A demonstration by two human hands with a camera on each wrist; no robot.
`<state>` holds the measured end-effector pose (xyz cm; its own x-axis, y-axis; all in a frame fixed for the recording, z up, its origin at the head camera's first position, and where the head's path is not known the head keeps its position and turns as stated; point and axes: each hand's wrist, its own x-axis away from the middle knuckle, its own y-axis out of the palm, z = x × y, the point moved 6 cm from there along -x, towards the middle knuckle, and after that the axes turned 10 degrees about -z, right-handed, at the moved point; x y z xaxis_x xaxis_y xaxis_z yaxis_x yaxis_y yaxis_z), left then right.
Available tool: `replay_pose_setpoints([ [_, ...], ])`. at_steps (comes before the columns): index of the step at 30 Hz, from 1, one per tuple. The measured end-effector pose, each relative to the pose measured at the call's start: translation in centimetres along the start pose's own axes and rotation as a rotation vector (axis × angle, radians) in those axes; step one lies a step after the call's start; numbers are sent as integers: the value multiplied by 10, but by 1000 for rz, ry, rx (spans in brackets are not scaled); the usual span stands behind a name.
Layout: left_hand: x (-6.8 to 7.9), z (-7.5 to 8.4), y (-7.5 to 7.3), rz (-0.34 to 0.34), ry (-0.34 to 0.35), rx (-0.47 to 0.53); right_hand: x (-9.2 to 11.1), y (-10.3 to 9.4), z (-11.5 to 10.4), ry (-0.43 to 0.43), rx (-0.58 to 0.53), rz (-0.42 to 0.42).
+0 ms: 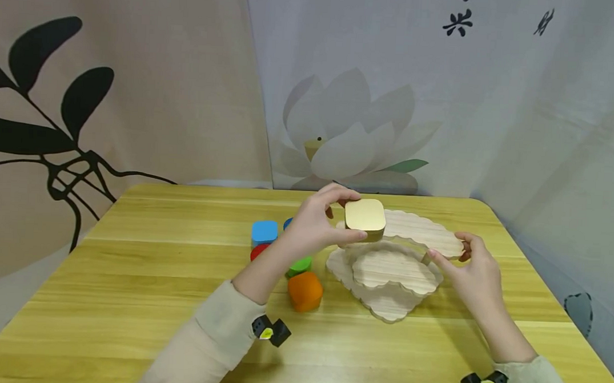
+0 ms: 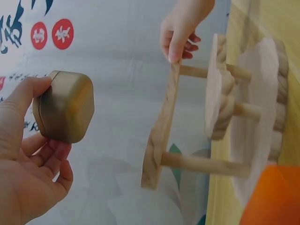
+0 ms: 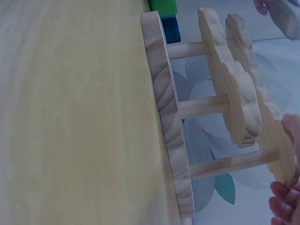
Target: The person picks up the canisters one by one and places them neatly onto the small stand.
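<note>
Gold tin (image 1: 366, 216) lifted, near and apart from a tiered wooden stand (image 1: 390, 310)
Left grip (image 1: 318, 218) pinches the tin; right grip (image 1: 478, 274) pinches the top tier's (image 1: 421, 228) edge; lifting looks done, setting down not yet; on the surface (image 1: 137, 298) sit a blue piece (image 1: 264, 232), red piece (image 1: 258, 251), green piece (image 1: 300, 265) and orange piece (image 1: 305, 292); the left forearm (image 1: 262, 275) partly hides red and green.

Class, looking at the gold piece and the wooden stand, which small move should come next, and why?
Probably lower the gold piece towards the top tier of the wooden stand: the left hand holds it higher than that tier, with a gap between, while the right hand grips the tier's right end.
</note>
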<state>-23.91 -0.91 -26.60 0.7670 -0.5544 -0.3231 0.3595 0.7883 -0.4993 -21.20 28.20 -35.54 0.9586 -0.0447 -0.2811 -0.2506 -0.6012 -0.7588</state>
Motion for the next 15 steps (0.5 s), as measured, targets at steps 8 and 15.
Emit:
replay_pose_setpoints([
  [8,-24,8,18,-18,36,32,1,-1,0,-1,-1,9],
  [15,-42,13,34,-23,70,50,0,-1,0,-1,-2,6],
])
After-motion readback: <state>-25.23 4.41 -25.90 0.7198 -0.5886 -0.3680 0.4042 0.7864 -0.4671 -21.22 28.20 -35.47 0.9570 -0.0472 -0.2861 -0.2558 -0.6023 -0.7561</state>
